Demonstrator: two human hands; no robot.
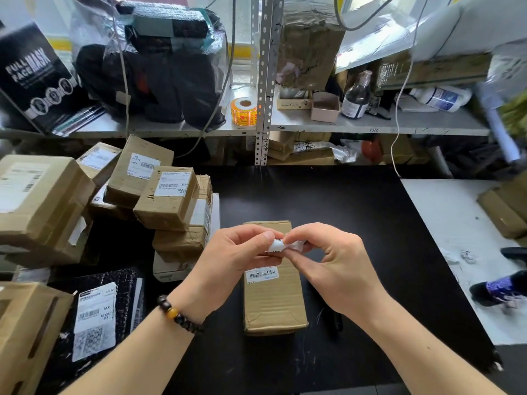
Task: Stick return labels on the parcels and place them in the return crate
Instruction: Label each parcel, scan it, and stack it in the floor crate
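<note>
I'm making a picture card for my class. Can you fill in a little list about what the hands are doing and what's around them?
hands: the left hand and right hand both pinch the label
label state: small, white, curled, not stuck on yet
under the hands: a brown parcel lying on the black table, with a barcode sticker on top
to the left: a pile of parcels
on the shelf: an orange sticker roll
</note>
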